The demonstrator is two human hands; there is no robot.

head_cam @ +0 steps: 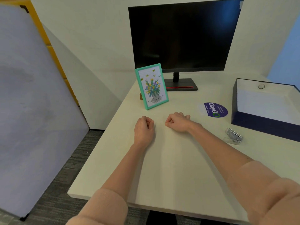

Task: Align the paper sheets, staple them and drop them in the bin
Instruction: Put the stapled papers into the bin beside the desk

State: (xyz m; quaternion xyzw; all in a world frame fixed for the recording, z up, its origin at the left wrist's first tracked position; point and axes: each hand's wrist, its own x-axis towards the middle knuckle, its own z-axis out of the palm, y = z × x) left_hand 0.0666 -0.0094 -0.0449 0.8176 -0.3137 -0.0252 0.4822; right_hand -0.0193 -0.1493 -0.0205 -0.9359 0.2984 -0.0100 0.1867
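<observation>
**Both fists rest on the desk, no loose paper in sight**

No paper sheets lie loose on the desk [170, 168]. The floor of the navy box [259, 122] at the right is white and flat. It may be sheets or only the lining, and I cannot tell which. A small round clear thing [261, 86] sits at the box's far wall. This box, with no lid on it, is probably the bin of the task.

Paper sheets are, I judge, light, thin and floppy, and they slide easily on each other. It is best to take them by the two long edges and knock the short edge on the desk to square them.

The stapler [234, 136] lies on the desk just beside the near wall of the box. It looks small and hard, part clear plastic and part metal, and easy to take by its body.

The left grip [143, 127] and the right grip [177, 122] rest on the desk near each other. Each has its fingers curled into a fist and holds nothing. Both are well apart from the stapler.

Behind them stand a green picture frame [151, 86] and a dark monitor [183, 36], and a purple sticker [213, 109] lies flat.
</observation>
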